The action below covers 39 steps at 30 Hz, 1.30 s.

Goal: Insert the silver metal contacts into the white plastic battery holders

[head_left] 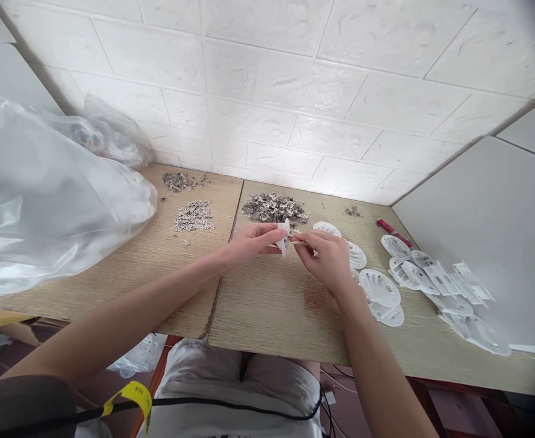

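My left hand [260,238] pinches a white plastic disc-shaped part [284,237] by its edge, tilted nearly upright above the table. Close against it on the right is my right hand [324,249], its fingers pressed together at the disc's face. They grip something small and thin; its kind is too small to make out. Just behind the hands lies a heap of small metal pieces [274,208]. More white plastic discs [379,288] lie beside and partly behind my right hand.
Small metal pieces form another pile [194,216] and a darker heap [178,181] on the left. A large plastic bag [57,194] covers the table's left side. Several white plastic parts [431,280] and a red tube-like object [394,232] lie at right, near the grey panel [486,243].
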Each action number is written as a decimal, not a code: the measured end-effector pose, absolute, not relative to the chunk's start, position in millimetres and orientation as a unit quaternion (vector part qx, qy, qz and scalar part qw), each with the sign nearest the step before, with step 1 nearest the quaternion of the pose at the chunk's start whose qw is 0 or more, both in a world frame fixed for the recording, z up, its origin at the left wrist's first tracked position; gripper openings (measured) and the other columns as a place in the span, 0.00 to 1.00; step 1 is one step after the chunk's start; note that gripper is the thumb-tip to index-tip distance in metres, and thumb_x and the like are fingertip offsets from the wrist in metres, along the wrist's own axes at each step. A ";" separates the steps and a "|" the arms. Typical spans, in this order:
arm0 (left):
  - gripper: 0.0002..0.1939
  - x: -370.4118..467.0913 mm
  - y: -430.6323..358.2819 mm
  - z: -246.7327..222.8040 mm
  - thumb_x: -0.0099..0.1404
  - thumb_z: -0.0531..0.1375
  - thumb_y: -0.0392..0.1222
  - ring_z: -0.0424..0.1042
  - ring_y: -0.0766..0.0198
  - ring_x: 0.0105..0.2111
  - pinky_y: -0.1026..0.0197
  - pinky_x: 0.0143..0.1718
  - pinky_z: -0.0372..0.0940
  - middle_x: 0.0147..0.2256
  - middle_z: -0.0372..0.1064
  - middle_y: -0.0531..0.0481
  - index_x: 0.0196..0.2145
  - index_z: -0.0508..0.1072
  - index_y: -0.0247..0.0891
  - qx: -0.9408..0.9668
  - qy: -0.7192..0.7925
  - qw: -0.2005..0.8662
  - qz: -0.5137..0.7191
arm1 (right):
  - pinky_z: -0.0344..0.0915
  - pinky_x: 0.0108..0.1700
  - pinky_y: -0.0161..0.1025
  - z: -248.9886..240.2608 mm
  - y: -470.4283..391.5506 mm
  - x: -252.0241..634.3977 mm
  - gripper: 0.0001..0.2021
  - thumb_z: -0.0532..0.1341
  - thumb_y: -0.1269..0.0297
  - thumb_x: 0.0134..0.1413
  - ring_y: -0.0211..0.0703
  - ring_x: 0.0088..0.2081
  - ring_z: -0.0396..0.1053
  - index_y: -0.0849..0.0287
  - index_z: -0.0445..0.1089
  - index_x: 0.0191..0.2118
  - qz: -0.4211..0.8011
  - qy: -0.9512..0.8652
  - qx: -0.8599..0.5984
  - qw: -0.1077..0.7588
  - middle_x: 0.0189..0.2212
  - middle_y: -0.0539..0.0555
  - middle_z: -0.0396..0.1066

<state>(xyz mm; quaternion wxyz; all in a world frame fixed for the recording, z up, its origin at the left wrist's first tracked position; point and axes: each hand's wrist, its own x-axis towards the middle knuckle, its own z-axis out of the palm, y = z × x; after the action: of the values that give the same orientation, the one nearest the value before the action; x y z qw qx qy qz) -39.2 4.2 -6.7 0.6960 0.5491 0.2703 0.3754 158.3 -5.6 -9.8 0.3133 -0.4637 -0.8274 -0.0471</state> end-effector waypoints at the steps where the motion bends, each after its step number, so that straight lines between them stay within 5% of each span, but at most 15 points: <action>1: 0.20 -38.9 4.2 -6.6 0.60 0.61 0.56 0.69 0.62 0.42 0.54 0.51 0.63 0.39 0.72 0.47 0.37 0.76 0.36 0.547 0.271 0.697 0.375 | 0.56 0.28 0.36 -9.9 -5.4 158.4 0.10 0.56 0.67 0.58 0.40 0.28 0.70 0.57 0.76 0.32 -0.047 -0.828 -0.464 0.312 0.27 0.52 0.77; 39: 0.17 -32.8 2.9 -9.8 0.59 0.63 0.53 0.69 0.64 0.39 0.54 0.49 0.65 0.36 0.72 0.47 0.34 0.76 0.34 0.503 0.273 0.714 0.404 | 0.52 0.26 0.36 -12.1 -5.0 154.3 0.12 0.55 0.70 0.57 0.40 0.27 0.70 0.56 0.77 0.31 -0.073 -0.829 -0.473 0.289 0.27 0.53 0.77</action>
<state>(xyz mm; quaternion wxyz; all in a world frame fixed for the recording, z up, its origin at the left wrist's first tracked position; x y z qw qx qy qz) -32.8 2.9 -9.8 0.7142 0.5025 0.2725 0.4039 154.3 -5.0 -12.1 0.2888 -0.4732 -0.8290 -0.0733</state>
